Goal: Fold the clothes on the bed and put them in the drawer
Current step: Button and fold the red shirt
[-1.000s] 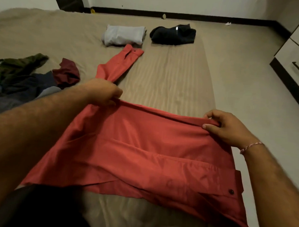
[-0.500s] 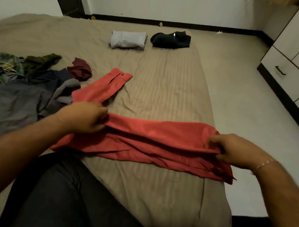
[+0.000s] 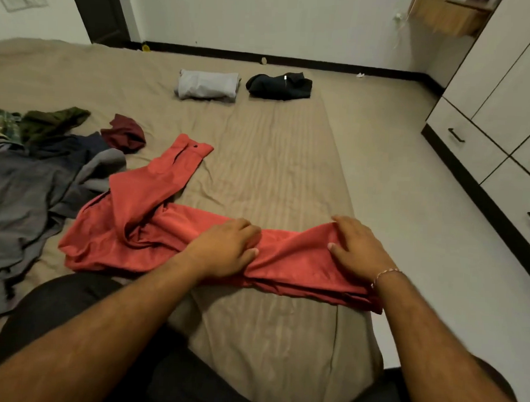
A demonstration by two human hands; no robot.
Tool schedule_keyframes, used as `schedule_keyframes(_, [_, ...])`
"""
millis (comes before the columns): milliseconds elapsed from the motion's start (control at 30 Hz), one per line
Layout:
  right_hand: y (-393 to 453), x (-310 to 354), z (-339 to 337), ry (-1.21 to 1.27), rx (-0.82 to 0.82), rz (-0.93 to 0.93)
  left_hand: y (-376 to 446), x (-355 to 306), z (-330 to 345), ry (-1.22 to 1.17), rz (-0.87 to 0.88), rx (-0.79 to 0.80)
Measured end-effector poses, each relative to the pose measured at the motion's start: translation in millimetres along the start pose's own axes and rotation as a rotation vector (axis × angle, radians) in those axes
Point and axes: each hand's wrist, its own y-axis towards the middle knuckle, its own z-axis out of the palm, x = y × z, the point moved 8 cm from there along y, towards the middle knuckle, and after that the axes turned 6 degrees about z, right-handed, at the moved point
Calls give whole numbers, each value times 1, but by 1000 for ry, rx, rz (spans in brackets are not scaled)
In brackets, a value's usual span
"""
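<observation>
Both hands, left (image 3: 225,247) and right (image 3: 357,247), press flat with relaxed fingers on a red shirt (image 3: 294,263), likely to set its fold on the bed (image 3: 274,171)

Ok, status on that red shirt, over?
Left hand and right hand both flat on red shirt. Shirt half folded, sleeve still splayed out. Nothing in the way.
</observation>
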Motion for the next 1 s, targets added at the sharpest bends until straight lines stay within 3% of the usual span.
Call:
schedule_keyframes(133, [-2, -58, -9, 447, -168, 436, 10, 15, 21, -98, -140, -8])
schedule_keyframes(233, [-12, -74, -11, 654, -201, 588, 16, 29, 25, -156, -207, -15])
schedule_keyframes(367, [-9, -60, -1, 665, -90, 537, 26, 41, 11, -100, -273, -89])
schedule_keyframes(467, [-2, -52, 1, 619, -99, 491, 36, 41, 9, -43, -231, -92])
schedule_keyframes(600, [-7, -66, -2, 681, -164, 584, 42, 41, 0, -123, -246, -164])
schedule_keyframes(700, [-9, -69, 9, 728, -94, 597, 45, 40, 2, -129, -252, -138])
schedule_keyframes(833, [-3, -90, 5, 843, -242, 601, 45, 42, 7, -138, -265, -94])
schedule_keyframes(1000, [-8, -119, 15, 948, -273, 729, 39, 48, 6, -141, -255, -95])
